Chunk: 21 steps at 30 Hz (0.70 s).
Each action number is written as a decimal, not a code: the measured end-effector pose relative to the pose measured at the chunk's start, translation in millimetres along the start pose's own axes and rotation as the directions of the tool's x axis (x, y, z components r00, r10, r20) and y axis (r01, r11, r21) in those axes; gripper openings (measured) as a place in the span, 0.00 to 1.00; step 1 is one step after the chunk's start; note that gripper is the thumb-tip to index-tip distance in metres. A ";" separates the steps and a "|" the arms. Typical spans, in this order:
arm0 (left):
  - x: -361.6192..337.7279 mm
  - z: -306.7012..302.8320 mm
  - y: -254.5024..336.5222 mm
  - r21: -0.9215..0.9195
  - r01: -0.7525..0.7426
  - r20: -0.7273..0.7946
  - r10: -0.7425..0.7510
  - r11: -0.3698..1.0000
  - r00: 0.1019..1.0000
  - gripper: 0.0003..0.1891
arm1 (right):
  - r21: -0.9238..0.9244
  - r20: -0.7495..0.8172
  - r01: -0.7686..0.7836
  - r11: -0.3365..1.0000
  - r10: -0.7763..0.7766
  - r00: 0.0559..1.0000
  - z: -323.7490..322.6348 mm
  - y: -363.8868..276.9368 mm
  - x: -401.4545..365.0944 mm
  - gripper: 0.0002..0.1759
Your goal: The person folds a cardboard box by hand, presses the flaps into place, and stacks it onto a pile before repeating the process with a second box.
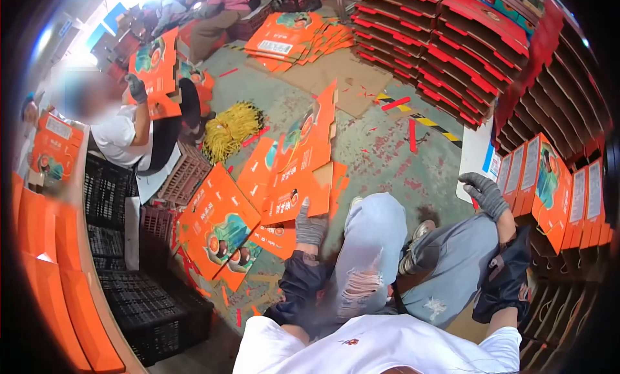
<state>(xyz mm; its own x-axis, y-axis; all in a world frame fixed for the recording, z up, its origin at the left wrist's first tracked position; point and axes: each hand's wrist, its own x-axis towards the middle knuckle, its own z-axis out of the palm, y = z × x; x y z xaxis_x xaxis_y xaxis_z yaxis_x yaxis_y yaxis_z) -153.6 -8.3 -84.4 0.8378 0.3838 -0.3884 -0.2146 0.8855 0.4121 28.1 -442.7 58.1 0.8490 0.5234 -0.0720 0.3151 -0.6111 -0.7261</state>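
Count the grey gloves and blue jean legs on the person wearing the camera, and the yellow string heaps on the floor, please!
Grey gloves: 2
Blue jean legs: 2
Yellow string heap: 1
Total: 5

One head-worn camera is looking forward and steeply down from close above the wearer's white shirt (381,348) and ripped blue jeans (368,258), its rounded wide view taking in the grey-green concrete floor (387,170) and, farther off, stacked brown-and-red cardboard (445,48).

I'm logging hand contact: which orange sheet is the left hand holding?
The raised one, tip pointing away from the left hand; sheets left of it lie flat.
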 end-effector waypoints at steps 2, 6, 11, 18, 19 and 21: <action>-6.0 22.4 6.6 -0.125 0.112 0.108 -0.099 0.986 0.989 0.11 | -0.041 -0.009 0.023 0.999 -0.023 1.000 0.1 -10.7 -2.6 0.14; -15.7 77.3 9.2 0.046 0.217 0.153 -0.221 0.975 0.963 0.13 | -0.518 -0.016 0.187 0.835 -0.228 0.974 -2.3 -29.0 -3.3 0.26; -33.7 200.0 13.1 0.331 0.340 0.298 -0.439 0.880 0.847 0.12 | -0.589 -0.360 0.220 0.777 -0.496 0.790 -22.8 -65.3 10.5 0.33; 23.6 267.8 -21.1 0.264 0.722 0.502 -0.730 0.640 0.464 0.19 | -0.512 -0.662 0.018 0.859 -0.409 0.628 -62.9 -21.3 58.4 0.30; 41.2 259.3 -33.3 0.228 0.758 0.509 -0.739 0.611 0.441 0.20 | -0.490 -0.690 0.012 0.872 -0.395 0.607 -65.1 -9.7 66.6 0.29; 63.9 245.7 -51.2 0.165 0.791 0.464 -0.754 0.590 0.465 0.22 | -0.227 -0.659 0.083 0.970 -0.216 0.720 -63.4 -2.4 77.3 0.29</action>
<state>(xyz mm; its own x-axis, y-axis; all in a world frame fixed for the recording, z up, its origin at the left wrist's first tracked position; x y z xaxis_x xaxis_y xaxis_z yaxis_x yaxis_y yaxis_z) 34.2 -93.5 72.2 0.7844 -0.6106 -0.1095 0.6189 0.7821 0.0722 119.9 -438.5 97.7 0.8229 0.1174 0.5559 0.4727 -0.6843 -0.5552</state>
